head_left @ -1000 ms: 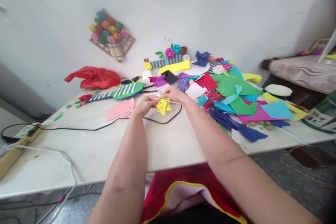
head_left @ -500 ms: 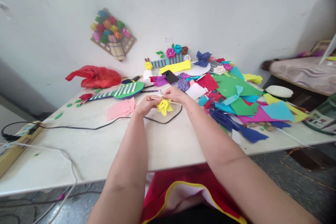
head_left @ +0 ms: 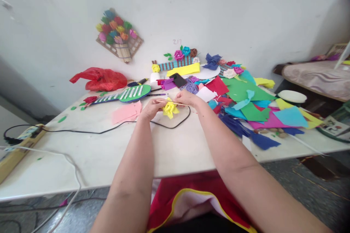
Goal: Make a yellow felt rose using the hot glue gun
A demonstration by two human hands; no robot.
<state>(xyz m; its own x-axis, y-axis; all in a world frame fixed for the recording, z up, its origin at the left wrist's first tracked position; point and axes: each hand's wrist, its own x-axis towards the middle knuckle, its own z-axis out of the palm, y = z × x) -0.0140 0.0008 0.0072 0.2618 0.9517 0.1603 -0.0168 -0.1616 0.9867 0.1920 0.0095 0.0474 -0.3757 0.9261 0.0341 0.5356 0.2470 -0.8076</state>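
Both my hands meet over the middle of the white table. My left hand is closed, its fingers pinching one end of a thin wooden stick beside a yellow paper flower. My right hand is closed on the same stick and the flower from the right. The flower hangs just above the tabletop between the two hands. A black cable loops under them.
Pink paper sheets lie left of my hands. A green and blue foam piece and a red plastic bag lie behind. Coloured paper scraps cover the right side. A power strip sits at the left edge.
My hands and the yellow flower stay almost in place; the fingers shift slightly on the stick. The view has drifted a little.
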